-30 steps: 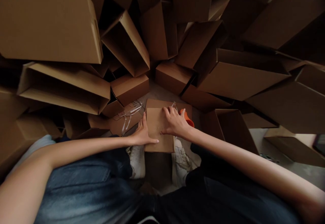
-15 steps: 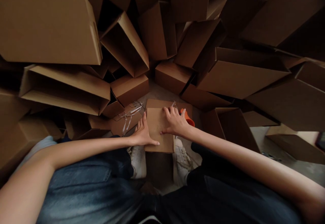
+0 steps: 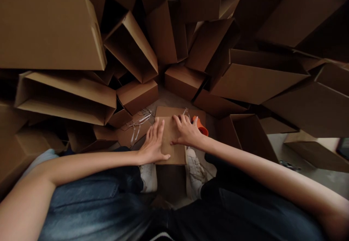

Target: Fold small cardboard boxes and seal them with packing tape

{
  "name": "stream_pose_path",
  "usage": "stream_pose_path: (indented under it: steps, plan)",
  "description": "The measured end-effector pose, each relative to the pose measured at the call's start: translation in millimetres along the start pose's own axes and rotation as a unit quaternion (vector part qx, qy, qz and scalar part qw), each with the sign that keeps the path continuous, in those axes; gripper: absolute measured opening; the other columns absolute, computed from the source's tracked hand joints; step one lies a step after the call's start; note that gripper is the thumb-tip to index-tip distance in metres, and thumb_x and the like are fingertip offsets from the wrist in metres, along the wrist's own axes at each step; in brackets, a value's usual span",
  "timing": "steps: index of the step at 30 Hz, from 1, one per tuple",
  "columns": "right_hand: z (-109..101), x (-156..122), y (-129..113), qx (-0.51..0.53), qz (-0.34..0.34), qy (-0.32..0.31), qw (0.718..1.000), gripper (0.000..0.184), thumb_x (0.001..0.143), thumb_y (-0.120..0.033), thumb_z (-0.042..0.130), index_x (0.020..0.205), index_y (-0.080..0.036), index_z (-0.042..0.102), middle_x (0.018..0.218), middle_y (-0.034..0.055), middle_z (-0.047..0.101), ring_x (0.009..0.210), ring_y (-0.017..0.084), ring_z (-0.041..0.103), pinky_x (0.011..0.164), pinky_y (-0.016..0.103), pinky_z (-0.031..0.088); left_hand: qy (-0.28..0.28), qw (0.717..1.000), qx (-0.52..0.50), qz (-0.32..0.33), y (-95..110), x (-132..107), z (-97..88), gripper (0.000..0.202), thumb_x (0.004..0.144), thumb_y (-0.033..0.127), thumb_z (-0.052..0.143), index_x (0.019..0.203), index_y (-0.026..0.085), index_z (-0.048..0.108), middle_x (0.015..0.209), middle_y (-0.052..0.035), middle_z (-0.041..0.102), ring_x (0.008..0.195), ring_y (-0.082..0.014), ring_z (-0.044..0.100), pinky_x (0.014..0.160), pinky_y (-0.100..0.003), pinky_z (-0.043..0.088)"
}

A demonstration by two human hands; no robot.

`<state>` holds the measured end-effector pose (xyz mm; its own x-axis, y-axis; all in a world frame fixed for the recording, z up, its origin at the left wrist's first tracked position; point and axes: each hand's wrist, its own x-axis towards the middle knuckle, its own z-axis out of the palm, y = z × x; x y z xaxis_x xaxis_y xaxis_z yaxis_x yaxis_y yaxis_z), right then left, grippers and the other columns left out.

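The left hand [image 3: 154, 142] and right hand [image 3: 187, 131] are lying open, gripping nothing, on a flat cardboard box [image 3: 170, 135] that looks light and stiff, best taken by its edges

We observe dim, warm light, with deep shadow among the cardboard boxes [image 3: 131, 48] above the left fingers [image 3: 156, 133], a paler lit patch of floor [image 3: 313, 179] to the right of them, soft detail throughout, and strong wide-angle stretching toward the frame edges.
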<state>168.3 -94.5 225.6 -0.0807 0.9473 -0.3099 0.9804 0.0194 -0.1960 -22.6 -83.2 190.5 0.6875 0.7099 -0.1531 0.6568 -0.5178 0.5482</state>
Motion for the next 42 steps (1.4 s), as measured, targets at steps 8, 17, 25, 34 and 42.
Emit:
stream_pose_path:
  steps: [8,17,25,34,42]
  plan:
    - [3,1,2,-0.002,-0.006,0.009,1.0,0.103,0.063,-0.055,0.08,0.146,-0.016,0.033,0.14,0.0226,0.045,0.129,0.04,0.042,0.102,0.079,0.022,-0.075,0.995,0.038,0.049,-6,0,3.9,0.136,0.059,0.053,0.08,0.156,0.019,-0.01,0.164,-0.0196,0.0,0.151,-0.0357,-0.002,0.118,-0.057,-0.003]
    - [3,1,3,0.006,-0.002,0.001,1.0,0.105,0.064,-0.055,0.08,0.148,-0.014,0.031,0.145,0.0241,0.042,0.133,0.04,0.038,0.104,0.079,0.021,-0.079,0.995,0.044,0.036,-5,5,-4.9,0.119,0.064,0.047,0.076,0.156,0.019,0.006,0.164,-0.0177,0.009,0.151,-0.0348,0.006,0.119,-0.056,0.0]
    - [6,2,5,-0.004,-0.005,0.005,1.0,0.105,0.066,-0.057,0.078,0.149,-0.015,0.03,0.144,0.0238,0.042,0.132,0.041,0.038,0.105,0.077,0.021,-0.047,0.996,0.053,0.047,-9,10,-8.6,0.086,0.08,0.039,0.066,0.152,0.022,0.023,0.159,-0.0157,0.027,0.148,-0.0316,0.019,0.119,-0.054,0.008]
    - [6,3,6,0.0,-0.01,0.004,1.0,0.103,0.067,-0.057,0.077,0.149,-0.016,0.03,0.144,0.0236,0.042,0.132,0.041,0.038,0.104,0.077,0.021,-0.047,0.995,0.074,0.053,-12,10,-7.9,0.087,0.08,0.045,0.067,0.152,0.021,0.025,0.158,-0.0153,0.028,0.147,-0.032,0.02,0.119,-0.054,0.009]
    - [3,2,4,-0.01,-0.008,-0.003,1.0,0.099,0.071,-0.056,0.075,0.149,-0.015,0.029,0.144,0.0235,0.042,0.132,0.04,0.037,0.105,0.077,0.022,-0.004,0.995,0.072,0.068,-11,17,-15.5,0.051,0.087,0.036,0.059,0.134,0.021,0.045,0.141,-0.0131,0.045,0.136,-0.0306,0.036,0.114,-0.051,0.022]
